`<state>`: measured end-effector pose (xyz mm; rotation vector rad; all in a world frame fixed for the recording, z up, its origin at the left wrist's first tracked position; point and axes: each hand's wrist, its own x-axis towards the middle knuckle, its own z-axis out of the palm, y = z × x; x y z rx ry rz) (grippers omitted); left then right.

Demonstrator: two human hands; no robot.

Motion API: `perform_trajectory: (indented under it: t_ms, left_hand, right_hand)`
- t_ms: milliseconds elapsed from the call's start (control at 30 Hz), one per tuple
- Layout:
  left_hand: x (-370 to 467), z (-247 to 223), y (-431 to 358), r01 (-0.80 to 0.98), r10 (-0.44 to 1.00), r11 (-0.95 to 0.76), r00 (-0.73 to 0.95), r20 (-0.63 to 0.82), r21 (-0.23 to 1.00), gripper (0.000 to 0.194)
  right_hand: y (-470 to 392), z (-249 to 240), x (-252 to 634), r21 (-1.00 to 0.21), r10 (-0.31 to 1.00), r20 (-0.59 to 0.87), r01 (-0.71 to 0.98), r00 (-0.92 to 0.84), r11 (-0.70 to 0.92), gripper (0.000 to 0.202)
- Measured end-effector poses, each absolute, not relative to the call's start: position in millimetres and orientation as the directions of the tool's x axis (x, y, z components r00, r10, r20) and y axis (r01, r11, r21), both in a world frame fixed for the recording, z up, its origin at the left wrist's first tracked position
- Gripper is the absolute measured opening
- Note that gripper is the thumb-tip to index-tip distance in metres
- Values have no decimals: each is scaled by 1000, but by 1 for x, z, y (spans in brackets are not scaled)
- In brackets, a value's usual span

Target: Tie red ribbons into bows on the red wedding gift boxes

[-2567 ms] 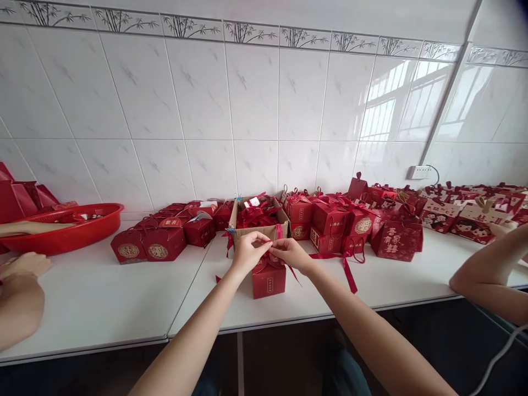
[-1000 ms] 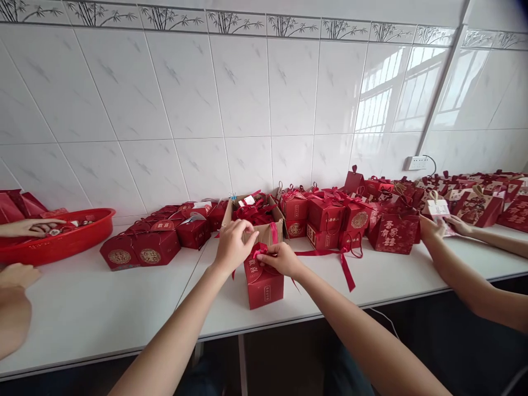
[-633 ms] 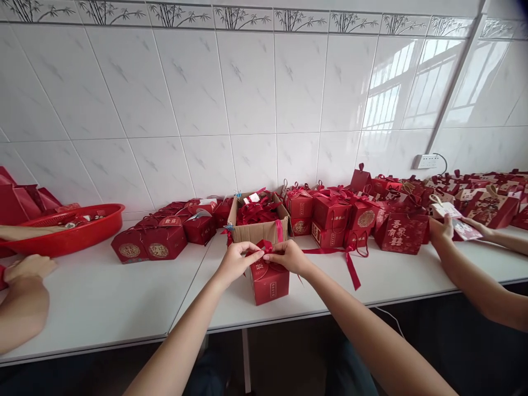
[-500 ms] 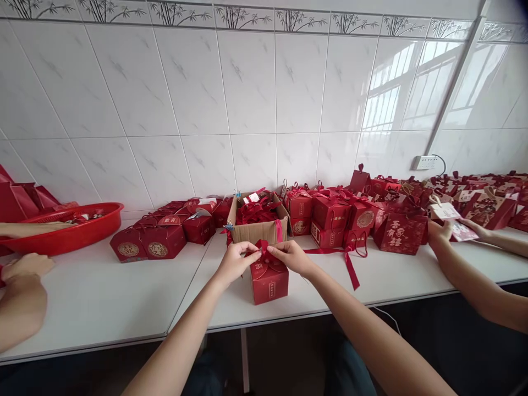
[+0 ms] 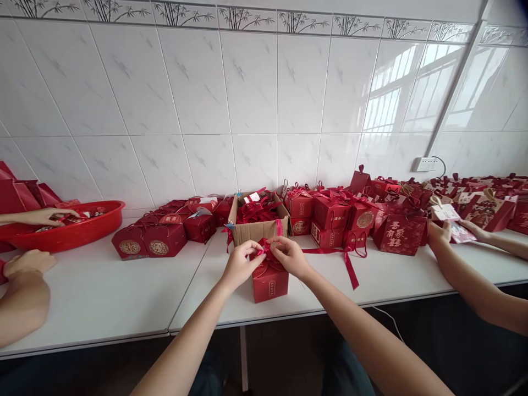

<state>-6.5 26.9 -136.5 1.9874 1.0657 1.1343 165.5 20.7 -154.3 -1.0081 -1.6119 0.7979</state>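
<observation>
A small red gift box stands on the white table near its front edge. Red ribbon is gathered over its top. My left hand pinches the ribbon from the left side, above the box. From the right, my right hand has its fingertips closed on the same ribbon. Just behind the box is an open cardboard carton filled with red ribbons.
Red boxes are stacked right of the carton, with a loose ribbon before them. Double boxes lie left. Another person's hand reaches into a red basin at far left; a person's hands at right hold a pale packet.
My fingers have shifted slightly on the ribbon, my right fingertips a little higher. At far left, the other person's hand in the basin has lifted and bent its fingers.
</observation>
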Motion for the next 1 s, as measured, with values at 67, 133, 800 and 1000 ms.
perform_trajectory:
  t_ms: [67,133,800,1000]
  left_hand:
    - [-5,-136,28,348,866,-493,286,410,798,14]
    - [-4,-134,29,351,864,-499,275,422,792,12]
    - [5,-151,43,274,804,-594,227,549,756,13]
    - [-2,-142,28,335,798,-602,280,533,725,17]
  right_hand:
    - [14,-151,164,-849,896,434,289,-95,442,21]
    - [9,-149,163,-816,885,460,359,-73,454,17]
    - [14,-154,169,-952,927,279,54,-252,301,56]
    - [11,-158,163,-953,942,296,11,-161,301,55]
